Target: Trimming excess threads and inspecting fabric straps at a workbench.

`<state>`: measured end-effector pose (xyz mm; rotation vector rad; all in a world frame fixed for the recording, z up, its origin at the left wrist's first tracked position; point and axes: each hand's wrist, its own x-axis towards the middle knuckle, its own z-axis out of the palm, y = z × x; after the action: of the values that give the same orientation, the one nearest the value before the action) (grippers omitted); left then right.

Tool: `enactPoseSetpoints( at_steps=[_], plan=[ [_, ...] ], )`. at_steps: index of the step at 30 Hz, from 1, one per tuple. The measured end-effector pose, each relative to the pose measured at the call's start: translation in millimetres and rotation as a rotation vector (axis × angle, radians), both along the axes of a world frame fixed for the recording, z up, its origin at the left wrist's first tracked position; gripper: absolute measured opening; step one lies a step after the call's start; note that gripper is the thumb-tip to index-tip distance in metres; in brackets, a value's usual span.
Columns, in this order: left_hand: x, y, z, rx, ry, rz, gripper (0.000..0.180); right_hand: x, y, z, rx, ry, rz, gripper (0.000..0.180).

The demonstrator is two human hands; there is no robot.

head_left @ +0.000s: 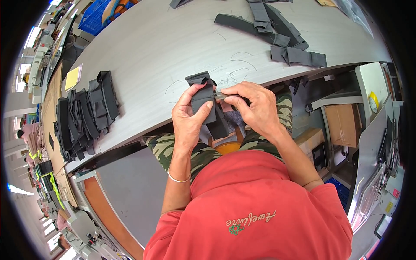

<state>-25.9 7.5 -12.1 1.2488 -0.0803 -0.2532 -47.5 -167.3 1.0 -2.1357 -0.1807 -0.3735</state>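
Observation:
Over the table's front edge, my left hand (189, 115) pinches a folded dark grey fabric strip (203, 96) between thumb and fingers. Its lower end hangs down above my lap. My right hand (256, 106) is closed around a small pair of thread snips (220, 95); the metal blades touch or nearly touch the strip's right edge. Most of the snips' handle is hidden in my fingers. Loose thread ends (236, 69) lie on the table just beyond my hands.
A row of stacked dark fabric strips (84, 115) lies at the left of the pale table (147, 65), beside a yellow paper pad (73, 78). More strips (277, 32) lie in a loose heap at the far right. A blue basket (93, 17) stands at the far left.

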Motion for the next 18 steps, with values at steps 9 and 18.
enactPoseSetpoints(
  at_steps=[9, 18],
  plan=[
    [-0.9, 3.2, -4.3, 0.001, 0.015, 0.018, 0.039, -1.5, 0.5, -2.2, 0.043, 0.042, 0.009, 0.014],
    [-1.7, 2.4, -3.0, 0.001, 0.026, 0.024, 0.038, -3.3, 5.3, -9.6, 0.118, 0.081, -0.023, 0.015]
  ],
)
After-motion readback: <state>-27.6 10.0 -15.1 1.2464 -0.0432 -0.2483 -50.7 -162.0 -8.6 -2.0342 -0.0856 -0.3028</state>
